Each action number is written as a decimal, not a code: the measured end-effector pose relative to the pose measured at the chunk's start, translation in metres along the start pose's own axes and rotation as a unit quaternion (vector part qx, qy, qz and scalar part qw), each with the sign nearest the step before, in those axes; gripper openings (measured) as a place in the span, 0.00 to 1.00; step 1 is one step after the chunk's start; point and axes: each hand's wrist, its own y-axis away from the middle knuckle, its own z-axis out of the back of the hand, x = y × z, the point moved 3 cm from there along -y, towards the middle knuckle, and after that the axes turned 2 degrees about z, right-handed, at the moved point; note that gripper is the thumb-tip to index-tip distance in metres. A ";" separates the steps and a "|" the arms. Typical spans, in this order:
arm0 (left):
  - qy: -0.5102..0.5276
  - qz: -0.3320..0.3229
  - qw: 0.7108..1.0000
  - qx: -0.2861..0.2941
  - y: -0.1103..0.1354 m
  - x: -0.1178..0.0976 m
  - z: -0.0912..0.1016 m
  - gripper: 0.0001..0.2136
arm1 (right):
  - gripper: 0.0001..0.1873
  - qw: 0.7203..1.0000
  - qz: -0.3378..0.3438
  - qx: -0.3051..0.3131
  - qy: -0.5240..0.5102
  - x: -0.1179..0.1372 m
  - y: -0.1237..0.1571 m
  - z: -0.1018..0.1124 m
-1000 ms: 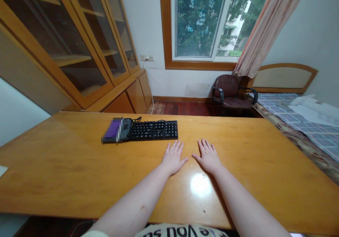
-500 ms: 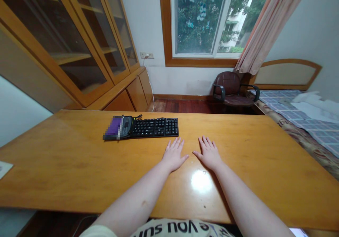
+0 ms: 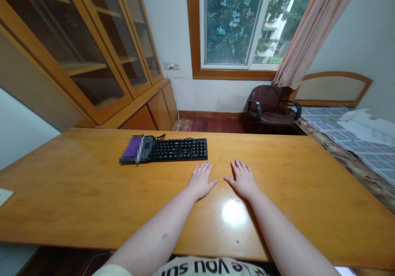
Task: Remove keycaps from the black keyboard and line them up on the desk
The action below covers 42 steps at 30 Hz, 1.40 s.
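My left hand (image 3: 200, 181) lies flat on the wooden table (image 3: 92, 193), palm down, fingers stretched out and holding nothing. My right hand (image 3: 243, 179) lies flat beside it, a short gap between the two thumbs, also open and holding nothing. A black keyboard (image 3: 180, 149) sits on the table just beyond and left of my left hand, not touched. A dark mouse (image 3: 148, 147) and a purple blurred object (image 3: 132, 153) lie at the keyboard's left end.
A glass-fronted wooden cabinet (image 3: 92, 58) runs along the left wall. A dark red armchair (image 3: 271, 107) stands under the window, and a bed (image 3: 354, 144) lies at the right. A white paper corner (image 3: 4, 195) shows at the table's left edge.
Both hands stay flat in the same place on the table. Only the view has shifted slightly.
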 end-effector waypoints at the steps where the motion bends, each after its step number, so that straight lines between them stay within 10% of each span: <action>1: 0.018 0.006 1.000 -0.010 0.000 0.001 0.001 0.29 | 0.41 1.000 0.001 -0.005 -0.008 0.000 0.000 0.000; 9: 0.244 0.072 0.958 -0.133 -0.004 0.026 0.010 0.11 | 0.23 0.960 -0.025 -0.134 -0.243 -0.016 -0.002 0.008; 16: 0.343 0.149 0.870 -0.321 0.014 0.056 0.078 0.13 | 0.17 0.776 -0.078 -0.128 -0.612 -0.016 0.001 0.008; 21: 0.224 0.247 0.848 -0.413 0.043 0.123 0.140 0.16 | 0.19 0.683 -0.115 -0.109 -0.713 -0.007 0.006 0.017; 26: -0.028 0.352 0.830 -0.432 0.075 0.206 0.170 0.19 | 0.20 0.705 -0.119 -0.107 -0.691 0.001 0.005 0.020; 32: 0.032 0.478 0.802 -0.358 0.076 0.279 0.152 0.28 | 0.25 0.779 -0.088 -0.008 -0.621 0.027 -0.023 0.004; 42: 0.086 0.468 0.832 -0.285 0.051 0.301 0.147 0.28 | 0.39 0.753 -0.079 0.007 -0.653 0.077 -0.085 -0.027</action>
